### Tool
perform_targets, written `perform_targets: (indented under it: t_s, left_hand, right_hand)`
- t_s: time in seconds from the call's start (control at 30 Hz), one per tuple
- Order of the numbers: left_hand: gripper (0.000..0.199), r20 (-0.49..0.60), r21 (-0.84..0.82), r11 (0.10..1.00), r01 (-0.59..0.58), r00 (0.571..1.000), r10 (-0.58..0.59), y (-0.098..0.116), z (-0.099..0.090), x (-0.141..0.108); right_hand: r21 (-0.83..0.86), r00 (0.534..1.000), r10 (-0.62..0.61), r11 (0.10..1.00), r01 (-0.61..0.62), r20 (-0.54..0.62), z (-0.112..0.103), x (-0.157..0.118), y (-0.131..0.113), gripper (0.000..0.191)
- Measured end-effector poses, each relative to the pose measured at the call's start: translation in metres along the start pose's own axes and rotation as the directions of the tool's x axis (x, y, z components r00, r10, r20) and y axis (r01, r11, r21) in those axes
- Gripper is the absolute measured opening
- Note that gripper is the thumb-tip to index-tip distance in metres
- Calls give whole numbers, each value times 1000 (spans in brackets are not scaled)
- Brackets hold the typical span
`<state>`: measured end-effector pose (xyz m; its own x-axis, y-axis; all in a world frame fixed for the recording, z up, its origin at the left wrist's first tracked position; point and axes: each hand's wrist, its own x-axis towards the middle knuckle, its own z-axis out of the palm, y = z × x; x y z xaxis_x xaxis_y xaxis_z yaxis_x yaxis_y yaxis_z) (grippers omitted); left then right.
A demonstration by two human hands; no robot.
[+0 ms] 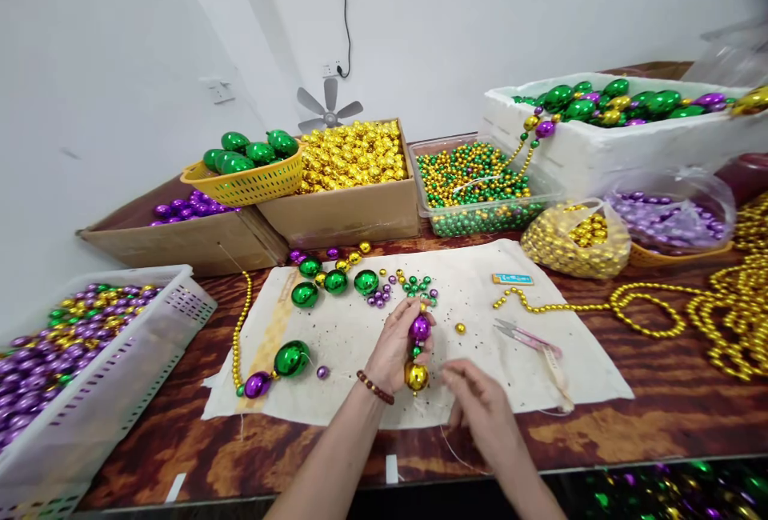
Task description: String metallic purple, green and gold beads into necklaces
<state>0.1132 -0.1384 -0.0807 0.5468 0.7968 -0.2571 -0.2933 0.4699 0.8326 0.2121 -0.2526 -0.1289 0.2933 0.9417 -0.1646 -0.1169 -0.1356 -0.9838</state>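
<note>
Forearms extended, bead strand partly strung

Its purple, green and gold beads are clasped by the left hand; the fingers of the right hand are bunched, whether around anything cannot be told. Beyond both, large green beads are seemingly left unstrung.

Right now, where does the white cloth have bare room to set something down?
The white cloth has mostly bare patches between the large glossy green ball and the left hand, and between the small green beads and the flat blue packet. Its back left is crowded with glossy green balls and gold beads; pink-handled scissors lie to the right.
</note>
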Motion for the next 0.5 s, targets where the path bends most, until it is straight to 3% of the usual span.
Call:
perform_targets:
  t_s: [0.1,0.23,0.37,0.5]
  left_hand:
    - [34,130,96,986,135,981,-147,2,3,0]
    - [39,198,208,949,236,940,-277,-2,7,4]
    - [40,253,297,915,274,901,-352,-7,9,16]
    - [37,291,405,874,268,868,-402,-10,10,27]
  right_hand:
    - [112,994,-66,991,75,-83,-22,29,-19,29]
    - [224,996,-35,973,54,-88,-32,57,-28,29]
    - [284,993,-2,958,35,-116,-32,62,-20,25]
    - [357,964,24,931,76,-266,-49,69,-14,24]
